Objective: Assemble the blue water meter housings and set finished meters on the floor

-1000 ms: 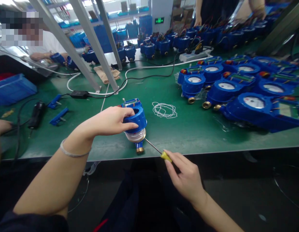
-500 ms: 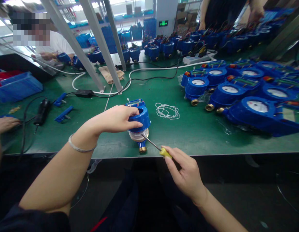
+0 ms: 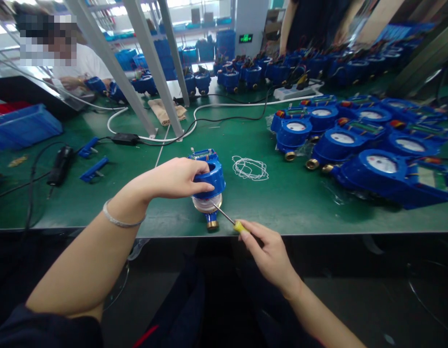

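A water meter (image 3: 218, 183) is standing near the front edge of the green bench (image 3: 281, 208), a yellow-handled screwdriver (image 3: 239, 226) angling up to its clear band (image 3: 200, 203).

The left hand (image 3: 176, 178) is arching over from the side, clamping the blue housing's rim between thumb and fingers curled into the opening; the right hand (image 3: 270, 251) is pinching the screwdriver handle in its fingertips. Compared with a second ago, the screwdriver's tip is sitting farther in over the band, away from the meter's right edge, and the right hand is holding closer to the meter.
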Tool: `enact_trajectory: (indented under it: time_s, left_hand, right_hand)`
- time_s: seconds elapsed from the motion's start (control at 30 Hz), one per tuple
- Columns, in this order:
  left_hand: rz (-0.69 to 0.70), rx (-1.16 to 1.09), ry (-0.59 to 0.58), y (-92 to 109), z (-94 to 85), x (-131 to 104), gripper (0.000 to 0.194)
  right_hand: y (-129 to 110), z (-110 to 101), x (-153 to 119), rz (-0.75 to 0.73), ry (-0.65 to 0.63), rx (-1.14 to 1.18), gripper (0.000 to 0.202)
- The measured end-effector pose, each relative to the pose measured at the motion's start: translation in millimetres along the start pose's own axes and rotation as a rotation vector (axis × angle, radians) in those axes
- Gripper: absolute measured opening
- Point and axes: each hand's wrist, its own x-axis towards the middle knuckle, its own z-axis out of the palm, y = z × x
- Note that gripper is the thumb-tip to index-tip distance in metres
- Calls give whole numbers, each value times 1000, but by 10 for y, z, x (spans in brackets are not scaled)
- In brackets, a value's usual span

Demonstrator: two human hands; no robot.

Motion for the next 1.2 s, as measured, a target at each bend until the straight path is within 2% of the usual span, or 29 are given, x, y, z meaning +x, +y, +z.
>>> enact_trajectory:
  time_s: [0.07,0.1,0.2,0.27,0.4,0.6,0.7,0.8,0.87,0.93,1.03,1.1,1.2]
  left_hand:
    - [-2,8,3,5,0,2,36]
    - [-3,13,4,5,1,3,36]
    - [-9,19,5,1,1,6,36]
    - [-16,13,2,3,-4,7,35]
    - [-10,26,-3,37,-18,17,33]
    - [-12,53,10,89,-18,40,33]
    - [-15,56,18,90,-8,39,33]
    - [-14,48,24,88,4,31,33]
    - [-12,47,32,86,12,28,33]
    - [-9,47,43,82,17,27,33]
    - [-15,39,50,72,17,28,34]
    - [-18,35,53,67,14,26,34]
    - [-14,47,62,73,10,23,33]
  right_hand:
    - [13,-18,-50,99,-28,85,30]
    - [26,-27,-82,97,-13,85,29]
    - [73,-61,-176,-115,136,-78,27]
    - [95,-84,-212,-242,181,-197,29]
    - [87,-79,-186,-274,106,-289,29]
    - [-27,-9,-35,-260,65,-331,30]
    - [-115,-43,35,-197,28,-290,30]
    - [-158,-88,48,20,-87,-64,31]
    - [-138,-99,3,115,-106,37,33]
    - [-86,-98,-75,22,0,-27,28]
    - [7,-93,-192,-267,180,-255,30]
    - [52,-86,-231,-351,188,-354,34]
    - [86,-48,-217,-375,161,-443,34]
